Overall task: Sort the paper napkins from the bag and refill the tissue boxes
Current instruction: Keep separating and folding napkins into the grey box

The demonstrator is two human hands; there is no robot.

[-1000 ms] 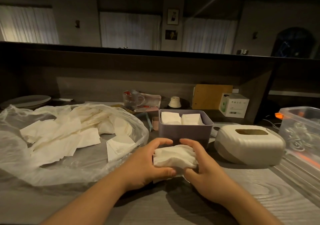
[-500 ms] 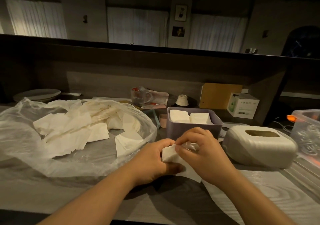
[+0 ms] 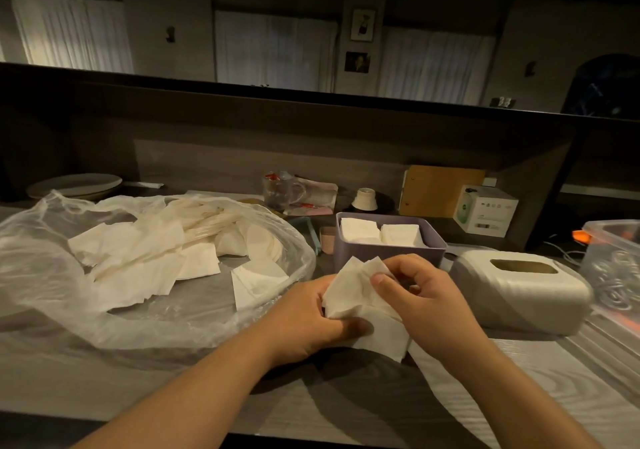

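A small stack of white paper napkins [image 3: 360, 296] is held just above the counter in front of me. My left hand [image 3: 308, 313] grips the stack from the left, thumb under its lower edge. My right hand [image 3: 426, 296] pinches the top sheets with thumb and curled fingers. A clear plastic bag [image 3: 52, 248] lies open on the left with several loose napkins [image 3: 138, 261] inside. Behind my hands stands an open purple box [image 3: 391, 254] with two napkin stacks in it. To the right sits a closed white tissue box [image 3: 526, 293] with a slot on top.
A clear plastic container [image 3: 613, 268] stands at the far right. At the back are plates [image 3: 74, 185], a glass mug [image 3: 282, 190], a small white cup [image 3: 364, 199], a brown folder [image 3: 440, 189] and a white carton [image 3: 486, 213]. A raised ledge runs behind the counter.
Both hands first squeezed the stack flat between them. Now the right hand has shifted onto the top and lifts the upper sheets, which fan upward. The camera moved slightly left.
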